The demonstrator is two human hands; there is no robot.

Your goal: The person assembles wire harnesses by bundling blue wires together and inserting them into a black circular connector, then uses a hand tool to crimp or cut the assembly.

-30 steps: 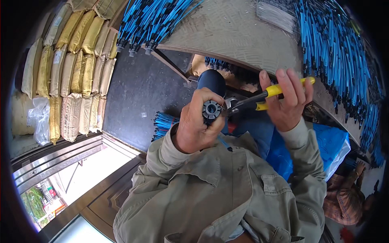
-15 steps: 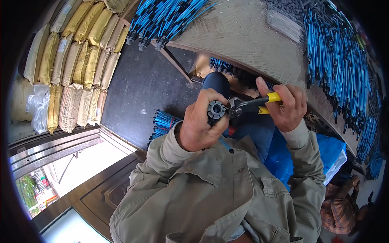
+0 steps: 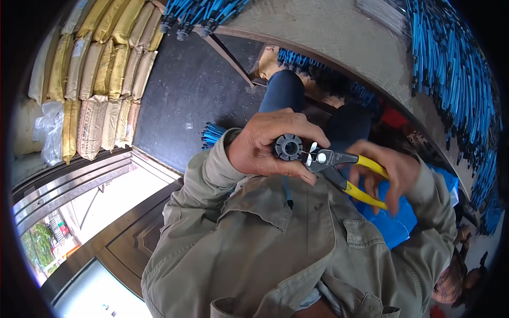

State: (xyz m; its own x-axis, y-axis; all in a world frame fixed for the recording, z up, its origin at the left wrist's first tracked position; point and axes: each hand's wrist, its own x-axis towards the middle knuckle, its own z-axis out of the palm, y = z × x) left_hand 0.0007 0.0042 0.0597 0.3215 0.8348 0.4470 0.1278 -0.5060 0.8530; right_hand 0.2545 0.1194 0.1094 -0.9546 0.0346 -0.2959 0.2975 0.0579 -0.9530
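Observation:
My left hand is closed around a black ribbed cylindrical piece, whose notched round end with a dark centre hole faces up. From beneath that hand hangs a thin blue tube with a black tip. Cutting pliers with yellow grips are in my right hand, which is somewhat blurred. Their handles are spread apart, and the shiny jaws sit right beside the notched end, close to my left fingertips. Whether the jaws touch the piece I cannot tell.
A work table stretches ahead, with piles of blue tubes at right and bundled tubes at its left corner. Stacked sacks stand at left. Blue plastic sheeting lies beside my right arm. Another person is at far right.
My right hand has come lower and nearer to me, turning the pliers, and their handles have spread wide. My left hand's fingers have straightened around the black piece. The view has shifted slightly.

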